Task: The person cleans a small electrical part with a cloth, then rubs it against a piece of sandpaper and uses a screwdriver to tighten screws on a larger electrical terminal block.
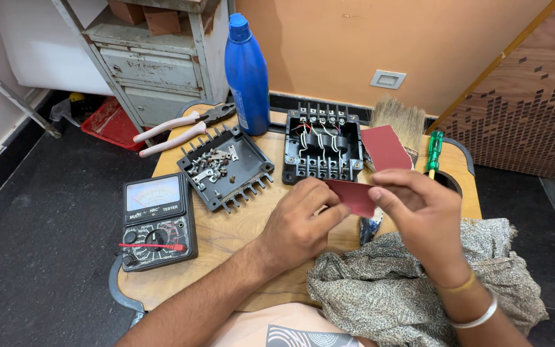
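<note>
Both hands pinch a small dark-red piece of sandpaper (pixel 353 196) above the wooden table (pixel 239 225). My left hand (pixel 300 225) grips its left edge and my right hand (pixel 419 209) grips its right edge. A larger red sandpaper sheet (pixel 385 148) lies just behind them. To the left of the hands sits a black terminal-box lid (pixel 226 168) holding several small metal screws and plates. The open black terminal box (pixel 322 144) with white wires stands behind the hands.
An analog multimeter (pixel 157 222) lies at the table's left edge. Pink-handled pliers (pixel 178 128), a blue bottle (pixel 246 67), a bristle brush (pixel 398 119) and a green screwdriver (pixel 433 151) lie at the back. A patterned cloth (pixel 380 289) covers the near right. A grey cabinet (pixel 155 64) stands behind.
</note>
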